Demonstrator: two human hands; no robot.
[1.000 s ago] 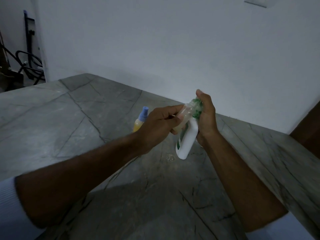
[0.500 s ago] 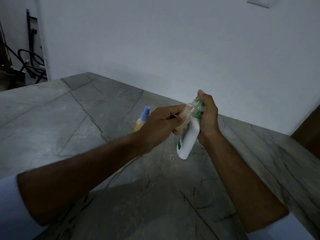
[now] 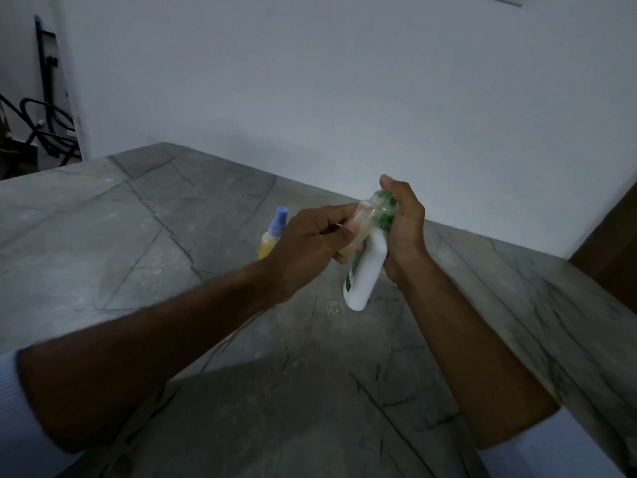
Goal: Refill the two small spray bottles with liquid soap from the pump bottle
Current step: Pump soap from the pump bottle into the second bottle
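Right now my left hand (image 3: 312, 241), just right of frame centre, has its fingers curled around a small clear spray bottle (image 3: 362, 219), thumb pressed along its side. That bottle lies tilted, its long axis running from lower left to upper right, and its open neck meets the green pump head (image 3: 386, 210) of the pump bottle (image 3: 365, 270). My right hand (image 3: 403, 225) wraps the pump bottle's top from the right side, thumb raised over the pump head, fingers closed around the neck. The white pump bottle is held up off the surface, leaning, its base pointing down and to the left, its top up and to the right. Both forearms come in from the lower corners of the frame and converge at the bottles, wrists nearly touching through them. A second spray bottle (image 3: 272, 238) with a blue cap and yellow liquid stands upright on the grey marble counter (image 3: 138, 236), just left of my left hand and partly hidden behind it.
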